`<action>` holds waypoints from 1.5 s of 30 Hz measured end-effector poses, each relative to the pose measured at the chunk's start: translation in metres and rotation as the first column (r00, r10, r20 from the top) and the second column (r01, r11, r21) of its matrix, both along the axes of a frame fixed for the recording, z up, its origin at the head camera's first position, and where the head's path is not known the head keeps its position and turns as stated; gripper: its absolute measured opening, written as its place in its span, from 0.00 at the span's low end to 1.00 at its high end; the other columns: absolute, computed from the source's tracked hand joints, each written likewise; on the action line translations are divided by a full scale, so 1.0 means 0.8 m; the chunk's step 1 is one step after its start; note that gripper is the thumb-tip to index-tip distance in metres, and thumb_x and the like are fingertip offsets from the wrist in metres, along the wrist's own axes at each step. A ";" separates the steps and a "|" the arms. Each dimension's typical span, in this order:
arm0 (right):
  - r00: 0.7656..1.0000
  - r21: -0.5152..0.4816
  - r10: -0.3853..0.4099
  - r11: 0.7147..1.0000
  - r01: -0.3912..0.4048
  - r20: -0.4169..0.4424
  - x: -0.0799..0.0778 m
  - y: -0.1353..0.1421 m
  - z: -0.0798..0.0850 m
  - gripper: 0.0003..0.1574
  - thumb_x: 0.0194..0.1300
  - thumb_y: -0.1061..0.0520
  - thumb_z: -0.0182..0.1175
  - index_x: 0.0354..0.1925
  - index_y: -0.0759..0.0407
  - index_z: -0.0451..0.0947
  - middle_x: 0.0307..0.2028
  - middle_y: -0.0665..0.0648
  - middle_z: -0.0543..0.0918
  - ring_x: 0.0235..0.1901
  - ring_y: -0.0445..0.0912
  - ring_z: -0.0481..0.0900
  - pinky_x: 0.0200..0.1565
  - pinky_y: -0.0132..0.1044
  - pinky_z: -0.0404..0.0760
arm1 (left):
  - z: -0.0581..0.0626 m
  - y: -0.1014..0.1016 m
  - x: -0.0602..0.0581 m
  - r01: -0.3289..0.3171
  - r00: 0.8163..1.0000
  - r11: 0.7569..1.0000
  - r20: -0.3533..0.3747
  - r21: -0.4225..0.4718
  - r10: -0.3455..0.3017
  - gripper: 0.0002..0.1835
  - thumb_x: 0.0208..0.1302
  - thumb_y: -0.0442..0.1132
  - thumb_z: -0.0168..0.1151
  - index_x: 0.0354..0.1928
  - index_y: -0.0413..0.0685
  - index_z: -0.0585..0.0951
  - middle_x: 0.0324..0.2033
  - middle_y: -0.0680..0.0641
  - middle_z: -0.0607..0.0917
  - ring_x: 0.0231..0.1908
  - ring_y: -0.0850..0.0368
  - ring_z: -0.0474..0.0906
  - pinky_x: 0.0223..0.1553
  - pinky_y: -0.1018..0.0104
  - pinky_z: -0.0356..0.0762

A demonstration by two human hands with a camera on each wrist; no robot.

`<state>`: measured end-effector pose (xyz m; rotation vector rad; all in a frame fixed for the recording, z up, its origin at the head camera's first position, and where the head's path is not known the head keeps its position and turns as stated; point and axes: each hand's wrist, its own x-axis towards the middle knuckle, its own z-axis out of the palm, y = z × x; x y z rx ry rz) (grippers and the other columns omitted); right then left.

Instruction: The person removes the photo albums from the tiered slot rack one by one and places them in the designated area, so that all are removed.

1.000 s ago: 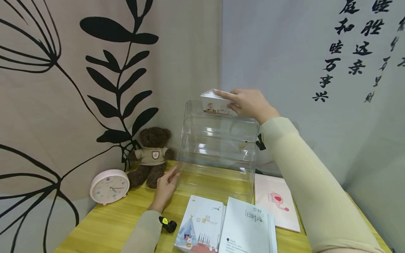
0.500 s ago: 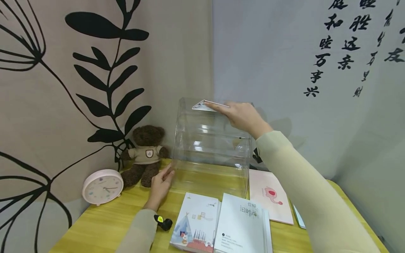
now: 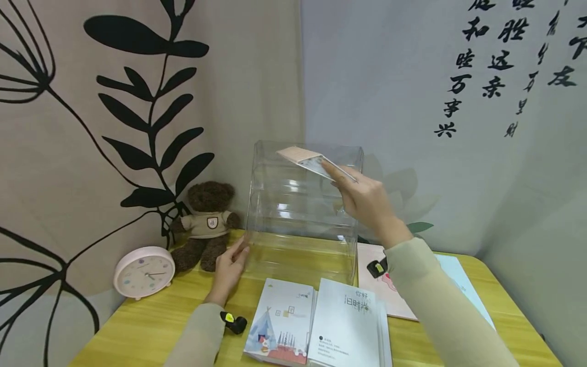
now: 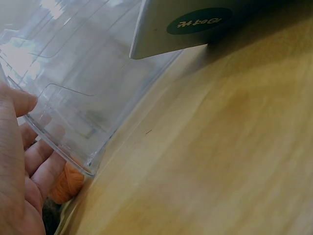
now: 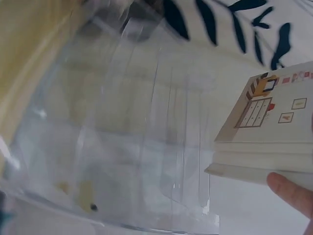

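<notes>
A clear plastic tiered rack [image 3: 279, 219] stands on the table in the head view. My left hand [image 3: 231, 265] holds its lower left edge, with the thumb [image 4: 24, 102] on one side of the panel and fingers [image 4: 46, 166] on the other. My right hand [image 3: 367, 199] grips a small thick notebook [image 3: 300, 154] in front of the rack's upper tiers, tilted, with its spine side toward the upper left. The right wrist view shows the notebook's illustrated cover [image 5: 279, 105] and a fingertip [image 5: 286, 188] along its edge; most of that hand is out of frame.
Two stacks of books, an illustrated one [image 3: 279, 321] and a white one [image 3: 344, 326], lie before the rack. A pink booklet [image 3: 399, 306] and a light blue one [image 3: 463, 280] lie at right. At left are a teddy bear [image 3: 208, 224] and a pink clock [image 3: 144, 272].
My right hand has brought the notebook down from above the rack's top and turned it, so its side now faces up and left. My left hand stays at the rack's edge. The head view has shifted slightly right.
</notes>
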<state>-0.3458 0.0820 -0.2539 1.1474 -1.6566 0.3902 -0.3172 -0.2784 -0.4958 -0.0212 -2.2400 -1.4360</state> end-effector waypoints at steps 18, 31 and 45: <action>0.983 -0.168 0.173 0.973 -0.162 0.057 0.111 0.049 -0.097 0.26 0.77 0.55 0.56 0.70 0.57 0.72 0.47 0.66 0.86 0.27 0.48 0.82 0.25 0.38 0.81 | 0.003 0.010 -0.002 0.002 1.000 1.000 0.009 -0.028 -0.002 0.25 0.73 0.56 0.59 0.70 0.70 0.73 0.58 0.43 0.83 0.54 0.46 0.83 0.50 0.46 0.82; 0.950 -0.195 0.280 0.948 -0.251 0.139 0.117 0.079 -0.086 0.27 0.76 0.54 0.58 0.67 0.65 0.74 0.45 0.67 0.87 0.34 0.50 0.86 0.37 0.33 0.85 | 0.003 0.008 -0.002 -0.019 1.000 0.999 -0.020 -0.038 0.018 0.24 0.73 0.52 0.62 0.69 0.67 0.75 0.57 0.43 0.83 0.54 0.47 0.82 0.52 0.46 0.81; 0.942 -0.139 0.249 0.965 -0.221 0.227 0.124 0.137 -0.099 0.29 0.75 0.50 0.59 0.62 0.72 0.76 0.55 0.54 0.84 0.34 0.46 0.85 0.34 0.29 0.85 | 0.006 0.004 -0.001 0.001 0.999 0.999 0.033 -0.039 0.000 0.25 0.73 0.54 0.60 0.70 0.72 0.73 0.61 0.45 0.81 0.57 0.47 0.80 0.55 0.48 0.79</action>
